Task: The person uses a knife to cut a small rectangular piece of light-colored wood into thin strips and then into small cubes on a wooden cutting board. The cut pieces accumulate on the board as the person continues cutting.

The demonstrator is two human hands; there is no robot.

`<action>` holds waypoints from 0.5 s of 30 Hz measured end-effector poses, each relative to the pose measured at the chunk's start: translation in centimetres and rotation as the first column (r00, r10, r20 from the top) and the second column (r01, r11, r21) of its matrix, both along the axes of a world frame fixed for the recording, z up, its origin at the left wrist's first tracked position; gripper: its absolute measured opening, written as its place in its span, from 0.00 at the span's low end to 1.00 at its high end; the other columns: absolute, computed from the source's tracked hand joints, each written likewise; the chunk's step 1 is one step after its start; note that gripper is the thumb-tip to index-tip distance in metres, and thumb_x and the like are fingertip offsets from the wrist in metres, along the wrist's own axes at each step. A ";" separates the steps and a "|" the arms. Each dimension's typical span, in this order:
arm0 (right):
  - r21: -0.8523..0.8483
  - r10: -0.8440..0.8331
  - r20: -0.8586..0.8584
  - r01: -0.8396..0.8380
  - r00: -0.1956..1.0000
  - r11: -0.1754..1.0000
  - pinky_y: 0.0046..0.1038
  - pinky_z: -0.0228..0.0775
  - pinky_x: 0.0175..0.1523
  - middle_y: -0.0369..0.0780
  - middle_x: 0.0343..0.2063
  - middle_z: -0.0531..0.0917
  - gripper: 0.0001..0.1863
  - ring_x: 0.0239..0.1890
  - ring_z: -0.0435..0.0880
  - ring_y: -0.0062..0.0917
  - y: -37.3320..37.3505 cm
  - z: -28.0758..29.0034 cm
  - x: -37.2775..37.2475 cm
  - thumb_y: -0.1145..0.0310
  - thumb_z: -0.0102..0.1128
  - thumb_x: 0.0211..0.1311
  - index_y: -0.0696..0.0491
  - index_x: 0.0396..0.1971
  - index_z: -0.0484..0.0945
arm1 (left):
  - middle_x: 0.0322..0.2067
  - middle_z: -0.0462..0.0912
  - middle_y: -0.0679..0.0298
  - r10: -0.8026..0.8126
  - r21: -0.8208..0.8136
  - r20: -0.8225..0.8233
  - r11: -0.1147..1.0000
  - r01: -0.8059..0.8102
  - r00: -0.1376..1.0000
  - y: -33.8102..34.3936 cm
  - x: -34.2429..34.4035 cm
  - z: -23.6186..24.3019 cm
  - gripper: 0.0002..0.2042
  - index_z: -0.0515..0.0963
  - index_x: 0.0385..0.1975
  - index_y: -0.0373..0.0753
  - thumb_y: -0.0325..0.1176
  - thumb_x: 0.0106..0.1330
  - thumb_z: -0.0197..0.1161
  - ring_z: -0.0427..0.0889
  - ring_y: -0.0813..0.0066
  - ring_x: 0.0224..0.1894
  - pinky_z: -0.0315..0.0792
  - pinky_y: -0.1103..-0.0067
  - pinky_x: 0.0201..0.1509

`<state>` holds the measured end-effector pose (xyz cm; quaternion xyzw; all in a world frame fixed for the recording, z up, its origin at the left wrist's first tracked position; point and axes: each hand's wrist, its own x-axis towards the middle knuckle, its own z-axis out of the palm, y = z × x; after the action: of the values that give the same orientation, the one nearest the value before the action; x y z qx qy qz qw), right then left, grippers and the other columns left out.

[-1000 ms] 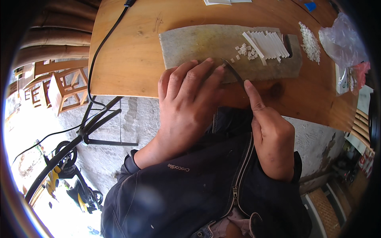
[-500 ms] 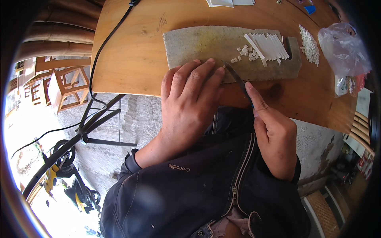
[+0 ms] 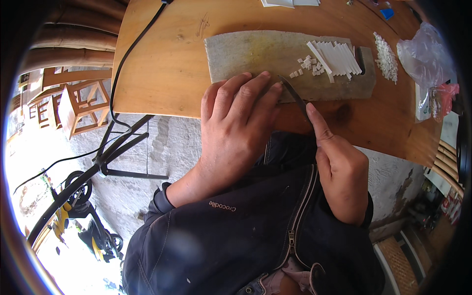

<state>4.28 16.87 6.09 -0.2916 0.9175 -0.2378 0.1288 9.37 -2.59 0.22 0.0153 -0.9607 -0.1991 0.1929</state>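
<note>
A knife (image 3: 293, 93) with a dark narrow blade is in my right hand (image 3: 341, 167), the index finger stretched along its back. Its tip rests at the near edge of a worn grey wooden board (image 3: 236, 51), just right of my left fingertips. My left hand (image 3: 238, 115) presses on that edge with bent fingers close together; whatever lies under them is hidden. Small white cut pieces (image 3: 308, 63) are scattered on the board beyond the blade. To their right lies a row of thin white strips (image 3: 339, 58), one slanting across its left end.
A heap of white bits (image 3: 386, 58) lies right of the board, beside a clear plastic bag (image 3: 427, 56) and a pink bag (image 3: 448, 93). White sheets (image 3: 290, 2) and a blue scrap (image 3: 387, 13) are at the far edge. A black cable (image 3: 129, 54) crosses the wooden table (image 3: 162, 73) at left.
The view has shifted slightly. Both hands and the knife keep nearly the same places at the board's near edge, and the white pieces lie as before.
</note>
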 end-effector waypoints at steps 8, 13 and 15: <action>-0.058 -0.014 -0.029 0.012 0.999 0.998 0.41 0.73 0.31 0.43 0.20 0.73 0.40 0.21 0.76 0.37 0.1 -0.6 -0.1 0.84 0.65 0.55 0.43 0.71 0.75 | 0.60 0.81 0.61 -0.060 0.025 -0.059 0.998 0.062 0.996 -0.6 0.3 -0.8 0.19 0.83 0.54 0.41 0.31 0.62 0.69 0.77 0.59 0.63 0.70 0.59 0.67; -0.138 0.018 0.020 -0.015 1.000 0.990 0.40 0.72 0.32 0.44 0.20 0.73 0.39 0.22 0.76 0.37 0.4 -0.8 -0.3 0.85 0.64 0.56 0.43 0.70 0.75 | 0.57 0.84 0.60 -0.032 0.041 -0.051 0.999 0.034 0.998 -0.4 0.2 -0.1 0.19 0.86 0.52 0.40 0.26 0.58 0.72 0.80 0.56 0.61 0.73 0.62 0.65; -0.134 0.024 0.020 -0.021 1.000 0.991 0.40 0.73 0.32 0.44 0.20 0.72 0.39 0.22 0.76 0.37 0.4 -0.9 -0.2 0.84 0.63 0.57 0.43 0.70 0.75 | 0.57 0.84 0.60 -0.035 0.041 -0.063 0.998 0.037 0.997 -0.4 0.1 -0.1 0.19 0.86 0.52 0.39 0.26 0.58 0.72 0.80 0.56 0.61 0.73 0.62 0.64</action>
<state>4.05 17.25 5.24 -0.3076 0.8946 -0.3005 0.1214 9.49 -2.98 0.15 -0.0041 -0.9500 -0.2229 0.2188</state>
